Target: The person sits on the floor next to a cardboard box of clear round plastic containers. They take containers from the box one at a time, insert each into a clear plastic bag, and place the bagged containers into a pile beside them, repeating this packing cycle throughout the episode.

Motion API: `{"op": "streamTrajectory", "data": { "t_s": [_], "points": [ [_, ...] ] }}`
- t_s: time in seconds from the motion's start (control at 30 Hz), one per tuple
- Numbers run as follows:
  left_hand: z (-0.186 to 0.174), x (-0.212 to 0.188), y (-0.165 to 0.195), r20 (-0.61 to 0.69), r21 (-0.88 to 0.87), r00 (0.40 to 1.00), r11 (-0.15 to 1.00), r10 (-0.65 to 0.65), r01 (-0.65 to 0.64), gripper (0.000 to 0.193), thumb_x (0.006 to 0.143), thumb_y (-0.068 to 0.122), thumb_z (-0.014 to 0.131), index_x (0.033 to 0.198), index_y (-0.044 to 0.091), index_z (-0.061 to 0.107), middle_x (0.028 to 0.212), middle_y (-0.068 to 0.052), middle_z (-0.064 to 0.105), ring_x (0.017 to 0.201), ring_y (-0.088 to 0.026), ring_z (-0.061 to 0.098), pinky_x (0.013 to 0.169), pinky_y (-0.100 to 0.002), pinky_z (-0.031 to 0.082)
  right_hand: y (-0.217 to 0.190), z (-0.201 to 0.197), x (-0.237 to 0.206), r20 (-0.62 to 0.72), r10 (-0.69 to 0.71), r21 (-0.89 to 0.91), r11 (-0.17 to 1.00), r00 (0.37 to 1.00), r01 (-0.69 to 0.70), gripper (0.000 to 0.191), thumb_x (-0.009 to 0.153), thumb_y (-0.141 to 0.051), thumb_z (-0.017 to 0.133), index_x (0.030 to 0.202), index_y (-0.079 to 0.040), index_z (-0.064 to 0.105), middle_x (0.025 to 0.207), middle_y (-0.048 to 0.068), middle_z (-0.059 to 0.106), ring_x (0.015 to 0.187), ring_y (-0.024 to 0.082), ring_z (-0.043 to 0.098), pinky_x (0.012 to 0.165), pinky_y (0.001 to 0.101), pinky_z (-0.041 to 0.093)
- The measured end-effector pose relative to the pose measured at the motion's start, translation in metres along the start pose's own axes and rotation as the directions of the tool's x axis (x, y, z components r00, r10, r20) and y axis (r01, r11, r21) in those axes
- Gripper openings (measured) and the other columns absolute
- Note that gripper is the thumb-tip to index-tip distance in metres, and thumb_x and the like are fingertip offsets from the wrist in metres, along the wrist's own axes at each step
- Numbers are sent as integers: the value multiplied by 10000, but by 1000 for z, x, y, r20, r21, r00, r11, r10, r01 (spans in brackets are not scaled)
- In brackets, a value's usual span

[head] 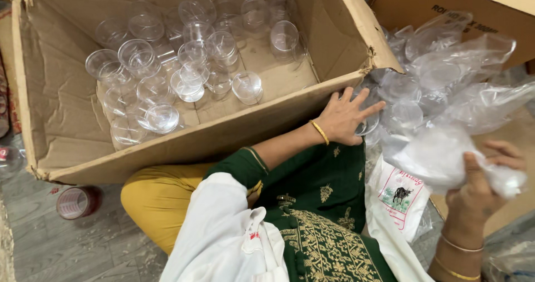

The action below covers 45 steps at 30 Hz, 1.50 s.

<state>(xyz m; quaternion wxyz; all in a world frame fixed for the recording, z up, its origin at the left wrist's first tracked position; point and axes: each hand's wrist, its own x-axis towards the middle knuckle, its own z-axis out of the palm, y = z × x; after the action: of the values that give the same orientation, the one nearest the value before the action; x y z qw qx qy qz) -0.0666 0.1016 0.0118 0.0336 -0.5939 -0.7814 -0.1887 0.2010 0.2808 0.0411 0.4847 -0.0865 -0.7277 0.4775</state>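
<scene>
My left hand (344, 116) reaches right with fingers spread and rests on a clear plastic cup (369, 125) at the edge of a pile of bagged cups. My right hand (478, 190) is closed on a crumpled clear plastic bag (440, 154) and holds it up. In front of me stands an open cardboard box (61, 120) with several loose clear plastic cups (184, 64) inside, some upright, some tipped. More clear cups in plastic bags (440, 70) lie to the right of the box.
A second cardboard box (423, 0) stands at the back right. A white printed bag (398, 201) lies by my lap. On the floor at the left lie a roll of tape (78, 202) and a clear cup (8, 159).
</scene>
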Motion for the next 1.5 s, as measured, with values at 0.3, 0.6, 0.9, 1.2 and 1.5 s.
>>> {"op": "streamTrajectory", "data": {
  "t_s": [0.3, 0.6, 0.9, 1.2, 1.5],
  "points": [
    [-25, -10, 19, -406, -360, 914, 922, -19, -141, 696, 829, 532, 734, 1392, 172, 542, 1344, -126, 554, 1213, -339, 532, 1000, -518, 444, 32, 33, -24, -88, 290, 285, 924, 953, -255, 195, 1143, -122, 745, 1190, -29, 580, 1036, 53, 622, 931, 126, 584, 906, 275, 527],
    [-50, -32, 83, -343, -760, 935, 612, -90, -220, 237, 1017, 311, 654, 1040, 81, 603, 1009, -62, 619, 1007, -235, 610, 936, -340, 482, 20, 91, -50, -65, 288, 343, 906, 956, -249, 200, 1104, -189, 708, 1060, -84, 544, 898, -8, 537, 831, 68, 473, 766, 204, 408],
    [-40, -38, 74, -475, -847, 876, 308, -78, -432, 202, 1076, 262, 611, 999, 77, 585, 1048, -25, 595, 998, -171, 560, 958, -299, 453, 2, 105, -40, 9, 290, 448, 854, 957, -263, 218, 1128, -230, 657, 1020, -75, 547, 933, 0, 529, 865, 85, 475, 833, 235, 413],
    [-34, -57, 32, 209, -897, 970, -419, -125, 139, 160, 961, 139, 665, 1037, 87, 534, 764, 32, 581, 526, 6, 391, 445, -159, 269, 26, 56, -27, 229, 710, 704, 352, 666, -617, 205, 1020, -308, 653, 1024, -107, 613, 970, 13, 617, 942, 142, 588, 942, 319, 504],
    [-28, -86, 20, -101, -811, 740, 486, -665, 326, 464, 926, 201, 734, 1306, 85, 495, 825, -92, 557, 703, -195, 569, 654, -351, 497, 50, 77, -64, 59, 543, -93, 839, 838, -537, 122, 1047, -56, 677, 984, -77, 575, 892, -31, 582, 804, 51, 526, 703, 222, 435]
  ]
}}
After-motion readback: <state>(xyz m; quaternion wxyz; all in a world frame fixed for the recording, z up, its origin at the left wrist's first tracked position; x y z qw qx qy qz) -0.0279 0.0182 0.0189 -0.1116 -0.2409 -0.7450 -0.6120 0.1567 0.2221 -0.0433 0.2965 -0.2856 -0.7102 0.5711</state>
